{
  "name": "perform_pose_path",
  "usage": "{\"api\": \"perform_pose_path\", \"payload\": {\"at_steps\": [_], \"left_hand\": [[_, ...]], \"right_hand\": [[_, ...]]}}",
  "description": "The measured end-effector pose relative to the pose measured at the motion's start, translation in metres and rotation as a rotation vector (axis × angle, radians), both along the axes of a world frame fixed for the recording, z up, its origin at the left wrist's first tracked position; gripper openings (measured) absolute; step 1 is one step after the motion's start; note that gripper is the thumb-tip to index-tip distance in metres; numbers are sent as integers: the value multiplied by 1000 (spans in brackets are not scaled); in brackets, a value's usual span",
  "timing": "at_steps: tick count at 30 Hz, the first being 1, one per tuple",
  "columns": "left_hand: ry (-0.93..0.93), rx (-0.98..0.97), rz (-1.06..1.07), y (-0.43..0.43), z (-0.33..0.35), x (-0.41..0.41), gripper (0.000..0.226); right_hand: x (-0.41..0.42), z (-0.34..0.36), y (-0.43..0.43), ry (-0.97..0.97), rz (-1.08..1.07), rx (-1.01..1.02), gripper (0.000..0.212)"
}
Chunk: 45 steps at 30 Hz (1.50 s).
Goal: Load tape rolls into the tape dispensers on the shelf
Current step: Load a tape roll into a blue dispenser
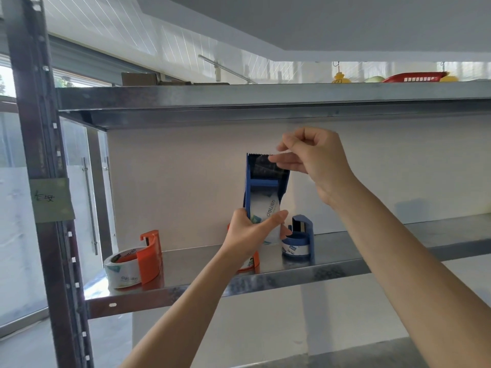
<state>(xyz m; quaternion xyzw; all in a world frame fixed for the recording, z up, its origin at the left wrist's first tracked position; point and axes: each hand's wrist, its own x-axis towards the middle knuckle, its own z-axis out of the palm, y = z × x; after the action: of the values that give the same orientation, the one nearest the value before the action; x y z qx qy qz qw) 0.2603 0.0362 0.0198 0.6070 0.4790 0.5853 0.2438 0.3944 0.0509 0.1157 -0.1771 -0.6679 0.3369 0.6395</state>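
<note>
My left hand [251,235] grips a blue tape dispenser [249,187] with a clear tape roll [267,212] seated in it, held upright above the metal shelf [332,264]. My right hand [316,160] pinches the loose end of the tape [277,155] near the serrated cutter at the dispenser's top. On the shelf stand an orange dispenser with a roll [138,258] at the left, and a second blue dispenser with a roll [299,241] to the right of my left hand. Part of another orange dispenser [253,262] shows behind my left wrist.
A steel upright [42,181] with a green label [51,200] frames the rack at the left. The upper shelf [265,98] hangs close above my right hand. On top of it sit a red basket [414,78] and yellow toys [340,78]. A white panel backs the shelf.
</note>
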Motion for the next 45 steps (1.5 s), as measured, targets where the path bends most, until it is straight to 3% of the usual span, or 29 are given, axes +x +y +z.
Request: {"api": "perform_pose_path", "payload": {"at_steps": [3, 6, 10, 14, 24, 27, 29, 35, 42, 45], "left_hand": [[-10, -26, 30, 6, -3, -9, 46], [-21, -20, 20, 5, -2, -12, 75], [62, 13, 4, 4, -3, -16, 38], [158, 57, -25, -1, 1, -15, 18], [172, 28, -43, -11, -1, -21, 30], [173, 11, -46, -14, 1, -20, 61], [193, 53, -64, -19, 3, -17, 68], [186, 114, -109, -28, 5, -12, 14], [144, 180, -84, -37, 10, -12, 18], [76, 183, -48, -36, 10, -14, 15]], "right_hand": [[-4, -2, 1, -2, 16, -12, 13], [-6, 0, 2, -23, -21, 46, 14], [-9, 10, 1, -60, -94, 137, 20], [-12, 25, -3, -4, -53, 167, 21], [-10, 22, 4, 132, -44, 176, 26], [-6, 20, 12, 211, -84, 146, 26], [-4, 20, 15, 233, -94, 133, 26], [2, 19, 30, 201, -137, -5, 26], [-1, 6, 38, 180, -61, -179, 18], [-5, -4, 41, 214, 91, -285, 8]]}}
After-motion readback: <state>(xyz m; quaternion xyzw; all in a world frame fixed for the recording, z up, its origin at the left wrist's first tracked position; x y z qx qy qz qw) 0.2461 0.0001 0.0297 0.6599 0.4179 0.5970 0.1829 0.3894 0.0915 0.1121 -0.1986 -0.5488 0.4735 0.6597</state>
